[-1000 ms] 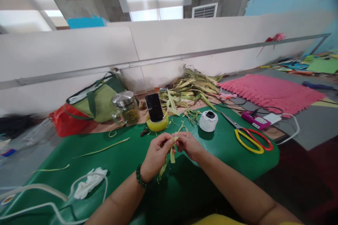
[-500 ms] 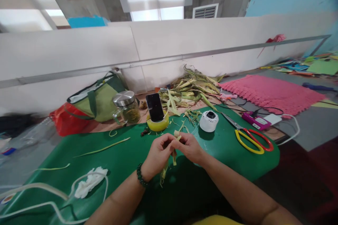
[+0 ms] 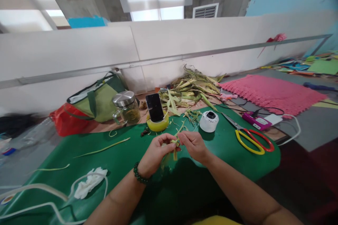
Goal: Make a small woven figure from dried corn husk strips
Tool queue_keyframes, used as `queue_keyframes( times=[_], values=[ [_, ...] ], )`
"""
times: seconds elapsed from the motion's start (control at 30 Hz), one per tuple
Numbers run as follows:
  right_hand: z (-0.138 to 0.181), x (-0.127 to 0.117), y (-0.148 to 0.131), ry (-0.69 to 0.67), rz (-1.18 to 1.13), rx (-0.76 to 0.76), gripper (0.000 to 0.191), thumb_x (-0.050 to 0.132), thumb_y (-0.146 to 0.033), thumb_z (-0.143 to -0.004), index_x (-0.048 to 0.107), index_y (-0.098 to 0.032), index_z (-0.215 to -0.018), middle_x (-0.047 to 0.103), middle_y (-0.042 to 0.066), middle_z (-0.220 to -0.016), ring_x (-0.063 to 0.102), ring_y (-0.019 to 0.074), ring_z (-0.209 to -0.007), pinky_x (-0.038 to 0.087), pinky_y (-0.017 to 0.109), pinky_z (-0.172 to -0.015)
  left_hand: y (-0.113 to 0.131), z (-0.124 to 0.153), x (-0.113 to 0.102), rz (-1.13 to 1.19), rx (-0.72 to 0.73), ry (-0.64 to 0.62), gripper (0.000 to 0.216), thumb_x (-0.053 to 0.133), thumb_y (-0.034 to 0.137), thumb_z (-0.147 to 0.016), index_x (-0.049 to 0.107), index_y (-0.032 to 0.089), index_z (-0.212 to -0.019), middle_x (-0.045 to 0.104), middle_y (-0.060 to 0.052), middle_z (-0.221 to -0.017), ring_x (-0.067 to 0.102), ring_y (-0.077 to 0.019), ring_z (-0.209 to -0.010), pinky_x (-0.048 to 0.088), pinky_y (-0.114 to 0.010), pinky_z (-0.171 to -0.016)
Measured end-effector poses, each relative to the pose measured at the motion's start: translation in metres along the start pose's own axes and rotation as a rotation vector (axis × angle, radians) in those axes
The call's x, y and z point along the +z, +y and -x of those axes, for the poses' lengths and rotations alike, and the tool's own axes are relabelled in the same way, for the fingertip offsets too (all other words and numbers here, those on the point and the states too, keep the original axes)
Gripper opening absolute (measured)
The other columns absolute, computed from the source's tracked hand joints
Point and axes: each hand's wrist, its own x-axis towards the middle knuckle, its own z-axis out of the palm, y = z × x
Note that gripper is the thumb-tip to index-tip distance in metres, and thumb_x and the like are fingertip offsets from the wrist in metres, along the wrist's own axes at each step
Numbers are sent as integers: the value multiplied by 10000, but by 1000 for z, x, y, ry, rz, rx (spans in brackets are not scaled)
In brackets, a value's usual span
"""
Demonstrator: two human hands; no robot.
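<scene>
My left hand [image 3: 157, 152], with a dark green bead bracelet [image 3: 139, 173] on its wrist, pinches a small pale-green piece made of corn husk [image 3: 175, 155]. Its loose strips hang below the fingers. My right hand [image 3: 194, 146] is closed just to the right, with its fingertips beside the husk piece. Whatever lies inside that pinch is too small to make out. Beyond the right hand stands a white spool [image 3: 208, 122] with a dark centre. Thin green husk scraps [image 3: 192, 116] lie left of the spool.
Large scissors [image 3: 249, 140] with yellow and red handles lie on the green mat [image 3: 126, 161]. A phone [image 3: 155, 107] leans in a yellow tape roll [image 3: 157, 125]. Behind are a glass jar [image 3: 130, 112] and a husk pile [image 3: 192, 86]. White cable [image 3: 56, 211] and crumpled tissue [image 3: 91, 182] lie left.
My hands have moved slightly apart. The right hand has turned and drawn back from the husk piece, while the left still grips it. The things on the table stay put.
</scene>
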Motion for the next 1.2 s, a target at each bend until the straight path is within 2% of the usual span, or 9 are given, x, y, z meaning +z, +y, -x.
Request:
queue_keyframes(
  times=[0.07,0.23,0.4,0.53,0.63,0.8,0.97,1.1,1.2],
  values=[
    [0,-4,0,-24,-15,25,429,413,-450,-905,466,-180,-575,428,-28,-541,390,94,-515,307,228,-516,1,0,-1,20,-23,23,317,797,329,-603,617,130,-772,632,-4,-660,628,-132,-643,464,-213,-591],
    [3,-21,5,-124,-8,174,297,596,-464,-805,632,-189,-911,401,-68,-489,334,94,-460,266,234,-481,5,0,-3,115,-29,82,354,832,316,-554,619,140,-774,633,15,-613,636,-127,-619,453,-195,-561],
    [3,-25,12,-198,-250,240,348,595,-489,-795,682,-171,-682,577,10,-628,448,116,-578,341,244,-544,6,3,-2,225,-148,-28,392,850,304,-524,664,135,-825,659,-7,-653,613,-114,-566,445,-193,-499],
    [2,-12,16,-217,-488,409,337,674,-499,-710,681,-162,-707,535,-18,-587,385,83,-509,291,224,-491,6,6,1,252,-139,-116,340,856,300,-517,694,132,-764,656,-9,-640,603,-104,-546,444,-192,-502],
    [1,-4,16,-207,-504,458,357,684,-509,-685,642,-156,-665,505,-30,-555,358,76,-480,259,222,-466,7,6,0,227,-116,-114,329,860,307,-504,686,135,-725,655,-4,-620,601,-102,-533,452,-199,-519],
    [11,-7,10,-132,-190,294,307,578,-435,-810,588,-173,-651,460,-31,-538,376,94,-502,281,233,-491,13,3,-7,-26,-5,79,314,825,299,-528,654,135,-734,653,-5,-624,648,-160,-596,493,-253,-579],
    [34,-16,-13,-213,371,-89,212,475,-239,-887,625,-198,-744,549,10,-581,428,115,-514,283,258,-528,13,2,-8,-524,273,282,125,710,210,-628,628,164,-710,653,-9,-648,625,-160,-636,478,-256,-618],
    [27,-25,-35,-309,582,-335,273,421,-133,-863,601,-193,-667,523,23,-542,396,127,-493,262,282,-522,7,6,0,-711,317,191,67,629,125,-641,605,188,-640,627,8,-614,573,-138,-610,447,-237,-597],
    [3,-33,-32,-330,420,-270,238,475,-215,-869,626,-194,-686,586,29,-608,481,137,-560,320,266,-555,6,9,4,-602,217,-35,82,635,116,-636,584,180,-637,609,14,-595,560,-121,-572,431,-213,-545]
  ],
)
